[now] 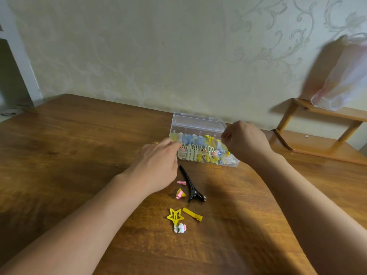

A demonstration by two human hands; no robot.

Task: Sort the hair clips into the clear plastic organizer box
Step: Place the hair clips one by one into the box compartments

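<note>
Two hands are up at the clear organizer box, which sits on the wooden bench toward 12 o'clock, lid flipped up against the wall side. It's already stuffed with clips: blue, yellow, cream and a few pink ones.

The left hand sits at the box's 9 o'clock edge, fingers reaching at the rim. Can't tell if they're pinching anything, they're hidden behind the hand.

The right hand hovers over the box's 3 o'clock end, fingers curled in tight; whatever's in there, if anything, is too small to make out.

Loose on the bench at 6 o'clock from the box: a long black clip, two small pink clips with one lying on a yellow piece, a yellow star clip, a yellow bar clip and a little white-pink clip.

Over at 2 o'clock there's a wooden shelf with a plastic bag hanging above it.
</note>
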